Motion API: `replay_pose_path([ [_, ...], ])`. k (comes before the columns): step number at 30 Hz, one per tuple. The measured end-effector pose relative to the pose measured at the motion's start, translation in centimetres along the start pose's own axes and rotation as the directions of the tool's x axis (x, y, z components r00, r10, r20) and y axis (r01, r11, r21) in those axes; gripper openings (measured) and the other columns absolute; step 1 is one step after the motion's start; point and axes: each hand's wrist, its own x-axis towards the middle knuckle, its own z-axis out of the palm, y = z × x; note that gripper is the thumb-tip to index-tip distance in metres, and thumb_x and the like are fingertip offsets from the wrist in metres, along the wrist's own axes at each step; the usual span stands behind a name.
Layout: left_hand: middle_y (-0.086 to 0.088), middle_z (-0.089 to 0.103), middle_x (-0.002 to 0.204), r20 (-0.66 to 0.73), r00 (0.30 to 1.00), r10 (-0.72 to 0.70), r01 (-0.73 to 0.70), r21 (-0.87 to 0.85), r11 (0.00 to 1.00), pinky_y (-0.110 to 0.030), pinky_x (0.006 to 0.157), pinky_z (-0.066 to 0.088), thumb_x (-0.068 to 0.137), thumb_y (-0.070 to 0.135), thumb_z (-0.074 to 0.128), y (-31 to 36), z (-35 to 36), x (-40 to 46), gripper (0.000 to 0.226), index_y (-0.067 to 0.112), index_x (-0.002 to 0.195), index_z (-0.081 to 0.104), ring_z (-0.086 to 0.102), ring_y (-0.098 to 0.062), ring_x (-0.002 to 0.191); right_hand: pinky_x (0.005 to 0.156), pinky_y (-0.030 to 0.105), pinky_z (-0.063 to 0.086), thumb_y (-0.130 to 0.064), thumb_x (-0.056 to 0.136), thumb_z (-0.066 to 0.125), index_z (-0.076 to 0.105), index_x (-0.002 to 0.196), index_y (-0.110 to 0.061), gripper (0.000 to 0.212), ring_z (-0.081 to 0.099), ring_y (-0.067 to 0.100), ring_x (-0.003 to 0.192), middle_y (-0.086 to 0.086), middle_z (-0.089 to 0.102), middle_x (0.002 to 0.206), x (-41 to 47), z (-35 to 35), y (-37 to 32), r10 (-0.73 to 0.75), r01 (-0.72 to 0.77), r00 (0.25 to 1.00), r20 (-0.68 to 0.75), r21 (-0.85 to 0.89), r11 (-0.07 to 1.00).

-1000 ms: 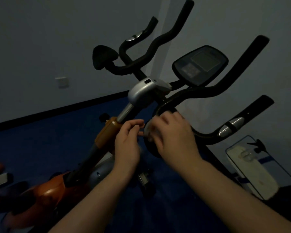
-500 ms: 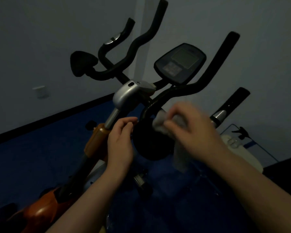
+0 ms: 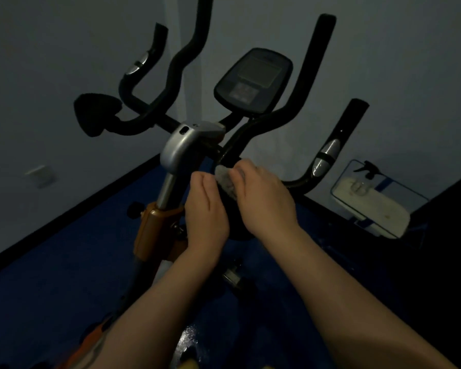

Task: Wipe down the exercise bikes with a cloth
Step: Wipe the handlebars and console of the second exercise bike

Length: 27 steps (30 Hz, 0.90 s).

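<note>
- Both hands work close together just below the bike's silver clamp (image 3: 183,149): the right hand (image 3: 264,199) curls over a pale cloth (image 3: 224,181), pressing it onto a dark rounded pad (image 3: 233,219) between the hands.
- Beside it, the left hand (image 3: 205,209) lies with straight fingers together against the pad's left side, holding nothing.
- Only a small bunch of cloth shows past the right fingertips; the rest sits hidden under the palm.
- It looks soft, light and limp, so it should fold to any curve; a bunched grip under the palm probably works best.
- Beyond the hands rise the black handlebars (image 3: 308,83) and the console (image 3: 253,81); these look stiff and smooth, likely slick once damp.
- Off to the right of the right hand, a spray bottle (image 3: 366,171) stands on a pale box (image 3: 373,203).
</note>
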Motion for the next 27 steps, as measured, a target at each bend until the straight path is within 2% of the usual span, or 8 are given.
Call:
replay_pose_path([
  [6,0.008,0.044,0.063,0.083,0.994,0.073,-0.077,0.046,0.996,-0.012,0.047,0.035,0.103,0.030,0.026,-0.3,-0.8,0.4,0.032,0.025,0.075,0.041,0.043,0.003,0.051,0.061,0.033,0.043,-0.038,0.100,0.025,0.042,0.118,-0.020,0.031,0.053,0.021,0.086,0.007,0.056,0.105,-2.8,-0.1,0.2,0.175,-0.176,0.982,-0.075,-0.013,0.984],
  [12,0.005,0.043,0.067,0.089,0.994,0.070,-0.072,0.017,0.997,-0.015,0.050,0.036,0.103,0.031,0.025,-0.8,-0.6,0.1,0.032,0.022,0.077,0.042,0.040,0.000,0.055,0.054,0.027,0.044,-0.051,0.090,0.017,0.039,0.100,-0.030,0.033,0.054,0.007,0.069,-0.008,0.055,0.084,-7.7,-1.2,-0.2,0.324,-0.302,0.943,-0.080,0.204,0.931],
  [15,0.006,0.043,0.067,0.063,0.994,0.088,-0.090,0.026,0.996,-0.013,0.051,0.036,0.104,0.028,0.025,-0.7,-0.3,0.1,0.031,0.026,0.076,0.040,0.042,0.000,0.056,0.058,0.030,0.040,-0.048,0.095,0.025,0.045,0.102,-0.026,0.031,0.051,0.008,0.075,-0.005,0.054,0.098,-4.4,-1.6,0.4,0.363,-0.315,0.922,-0.134,0.285,0.905],
  [17,0.006,0.044,0.067,0.056,0.994,0.095,-0.096,0.012,0.995,-0.013,0.052,0.036,0.104,0.027,0.025,-0.6,-0.2,0.0,0.030,0.021,0.079,0.042,0.042,0.000,0.056,0.063,0.031,0.036,-0.042,0.099,0.029,0.046,0.108,-0.022,0.028,0.047,0.012,0.084,-0.001,0.049,0.109,-1.5,-1.3,0.1,0.333,-0.307,0.934,-0.129,0.186,0.933],
  [20,0.006,0.046,0.069,0.051,0.995,0.086,-0.086,-0.013,0.996,-0.014,0.053,0.037,0.104,0.028,0.026,-0.8,-0.1,-0.1,0.030,0.016,0.082,0.044,0.043,-0.001,0.057,0.065,0.032,0.037,-0.043,0.098,0.027,0.046,0.106,-0.022,0.029,0.044,0.014,0.095,-0.001,0.051,0.105,-2.5,0.2,-0.4,0.286,-0.293,0.942,-0.177,-0.012,0.956],
  [23,0.004,0.051,0.080,0.007,0.996,0.093,-0.093,-0.002,0.996,-0.016,0.062,0.041,0.101,0.029,0.037,-0.5,-0.1,-0.2,0.017,0.024,0.088,0.047,0.048,0.001,0.068,0.065,0.032,0.044,-0.052,0.092,0.018,0.044,0.096,-0.028,0.036,0.050,0.012,0.087,-0.009,0.053,0.090,-6.5,-0.6,0.4,0.299,-0.290,0.943,-0.148,0.077,0.954],
  [25,0.002,0.051,0.095,-0.015,0.974,0.224,-0.219,0.157,0.963,-0.015,0.078,0.038,0.092,0.030,0.053,0.0,-0.2,-0.2,0.009,0.023,0.097,0.050,0.047,-0.001,0.085,0.067,0.035,0.049,-0.055,0.091,0.019,0.046,0.092,-0.031,0.036,0.054,0.010,0.082,-0.012,0.053,0.085,-6.5,-2.2,1.9,0.292,-0.270,0.948,-0.124,0.164,0.949],
  [27,0.000,0.055,0.098,0.031,0.907,0.420,-0.404,0.344,0.848,-0.020,0.084,0.029,0.084,0.027,0.060,0.7,0.2,0.2,0.017,0.019,0.099,0.057,0.047,-0.009,0.094,0.063,0.032,0.048,-0.052,0.093,0.029,0.044,0.103,-0.033,0.026,0.056,0.009,0.081,-0.014,0.055,0.090,-4.2,-4.0,3.7,0.227,-0.184,0.939,-0.260,0.180,0.966],
])
